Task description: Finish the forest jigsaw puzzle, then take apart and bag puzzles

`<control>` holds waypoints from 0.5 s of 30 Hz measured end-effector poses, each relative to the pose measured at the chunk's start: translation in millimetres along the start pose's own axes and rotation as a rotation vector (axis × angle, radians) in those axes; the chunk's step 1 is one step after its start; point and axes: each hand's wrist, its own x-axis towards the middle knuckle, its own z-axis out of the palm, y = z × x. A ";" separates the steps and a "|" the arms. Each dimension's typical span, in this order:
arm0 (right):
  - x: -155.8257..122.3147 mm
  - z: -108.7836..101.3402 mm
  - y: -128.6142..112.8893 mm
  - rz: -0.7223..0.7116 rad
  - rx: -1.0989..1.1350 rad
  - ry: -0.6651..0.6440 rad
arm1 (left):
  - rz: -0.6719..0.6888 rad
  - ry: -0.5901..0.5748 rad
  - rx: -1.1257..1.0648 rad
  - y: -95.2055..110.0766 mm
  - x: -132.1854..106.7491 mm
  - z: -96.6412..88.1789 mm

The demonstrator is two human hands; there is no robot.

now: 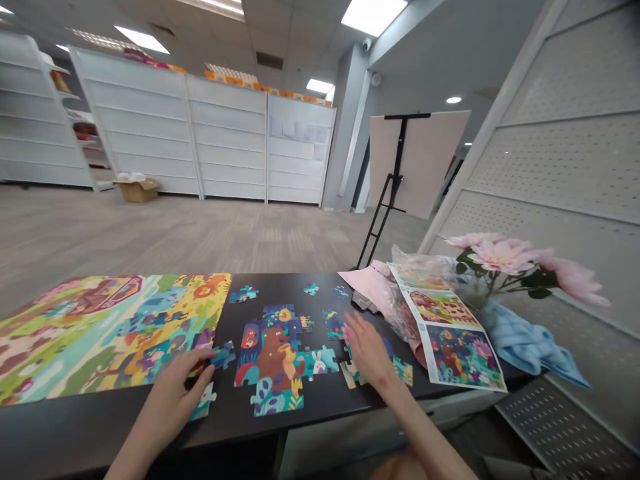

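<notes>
The crowded side of your dark table (283, 288) is the right: a picture sheet (467, 357) lies there against pink wrapping (375, 285) and crumpled clear plastic (423, 265), with pink flowers (505, 257) and a blue checked cloth (530, 337) beyond. That pile sits near your right hand (369, 350) and hems in that end. On your left, a wide, colourful picture (97, 340) covers much of the tabletop, close to your left hand (173, 387). A white perforated panel (565, 147) rises at the far right; past the table stand a board on a black easel (397, 163) and white shelving (227, 143).

On the floor by the shelving, a cardboard box (137, 191) has something white at its top (too small to make out). What holds the flowers is hidden behind the plastic.

Between your hands lies the partly joined bear puzzle (273, 360), with loose pieces (244, 294) scattered around it. Your left thumb and forefinger pinch a blue piece (225, 355) just left of it. Your right hand is spread palm down over more pieces, its fingertips beside a dark blue piece (333, 325).
</notes>
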 end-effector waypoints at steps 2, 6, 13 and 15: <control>3.1 -20.8 15.9 0.062 0.027 0.119 | 0.001 -0.002 0.008 -1.3 -0.1 -0.4; -8.6 -60.7 49.9 0.140 0.055 0.189 | 0.021 -0.016 0.022 -3.7 0.1 -0.6; -61.2 -45.1 19.3 -0.111 0.053 -0.053 | 0.029 -0.022 0.055 -7.9 -0.7 2.2; -73.2 -33.3 2.3 -0.175 0.055 -0.134 | 0.023 -0.017 0.063 -6.8 -0.6 2.0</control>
